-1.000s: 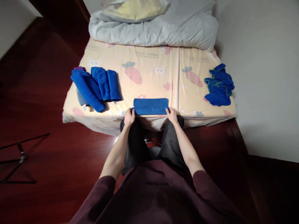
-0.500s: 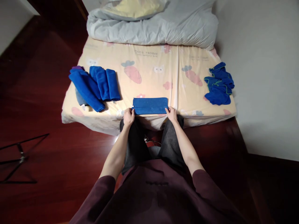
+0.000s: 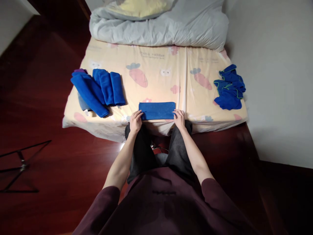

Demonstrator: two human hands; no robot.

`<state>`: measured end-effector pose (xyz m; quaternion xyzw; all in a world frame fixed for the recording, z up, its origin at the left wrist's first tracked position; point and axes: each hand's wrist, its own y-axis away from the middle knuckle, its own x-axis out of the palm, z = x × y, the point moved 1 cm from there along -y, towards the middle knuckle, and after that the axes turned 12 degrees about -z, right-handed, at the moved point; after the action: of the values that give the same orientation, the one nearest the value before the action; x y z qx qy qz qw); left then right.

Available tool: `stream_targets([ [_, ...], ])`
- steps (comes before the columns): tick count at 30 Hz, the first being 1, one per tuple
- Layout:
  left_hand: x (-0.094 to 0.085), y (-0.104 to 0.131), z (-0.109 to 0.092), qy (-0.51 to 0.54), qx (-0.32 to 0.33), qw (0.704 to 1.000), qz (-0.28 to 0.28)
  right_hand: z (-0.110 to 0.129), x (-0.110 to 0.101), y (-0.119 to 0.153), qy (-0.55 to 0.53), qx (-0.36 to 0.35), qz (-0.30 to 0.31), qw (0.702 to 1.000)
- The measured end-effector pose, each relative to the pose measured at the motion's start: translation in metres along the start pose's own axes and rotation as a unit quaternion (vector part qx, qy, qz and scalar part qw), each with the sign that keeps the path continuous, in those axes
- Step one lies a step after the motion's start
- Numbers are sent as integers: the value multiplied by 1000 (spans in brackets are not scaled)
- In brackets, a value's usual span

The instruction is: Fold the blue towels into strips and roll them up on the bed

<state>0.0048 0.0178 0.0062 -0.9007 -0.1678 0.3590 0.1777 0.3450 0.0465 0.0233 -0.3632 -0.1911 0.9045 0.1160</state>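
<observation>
A blue cloth (image 3: 157,110), folded into a flat rectangle, lies near the front edge of the bed. My left hand (image 3: 136,121) rests at its left end, fingers apart on the cloth. At the right end, my right hand (image 3: 179,118) touches the cloth with its fingers spread. Several rolled or folded blue cloths (image 3: 106,88) lie side by side and overlapping on the left of the bed. A crumpled heap of blue cloth (image 3: 229,88) with green edging is on the right side.
The bed (image 3: 161,78) has a printed yellow sheet. A grey quilt (image 3: 156,31) and a yellow pillow (image 3: 143,8) are at its far end. Black stand legs (image 3: 22,166) stand on the floor at left. A white wall (image 3: 276,81) is at right.
Both hands have shifted slightly up onto the cloth's ends, and their fingers have spread from a pinch. The folded cloth lies in nearly the same place.
</observation>
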Motion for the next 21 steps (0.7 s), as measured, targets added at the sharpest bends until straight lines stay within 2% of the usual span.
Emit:
stream_targets([
  [3, 4, 0, 4, 9, -2, 1000, 27, 2, 2, 1, -4, -20, 31, 999],
  [12, 4, -4, 5, 3, -38, 997, 63, -2, 3, -2, 0, 1, 60, 998],
  [16, 3, -5, 10, 5, -15, 997, 76, -4, 3, -4, -9, 0, 77, 997],
  [21, 6, -6, 17, 11, 3, 997, 71, -8, 7, -4, -24, 19, 69, 997],
])
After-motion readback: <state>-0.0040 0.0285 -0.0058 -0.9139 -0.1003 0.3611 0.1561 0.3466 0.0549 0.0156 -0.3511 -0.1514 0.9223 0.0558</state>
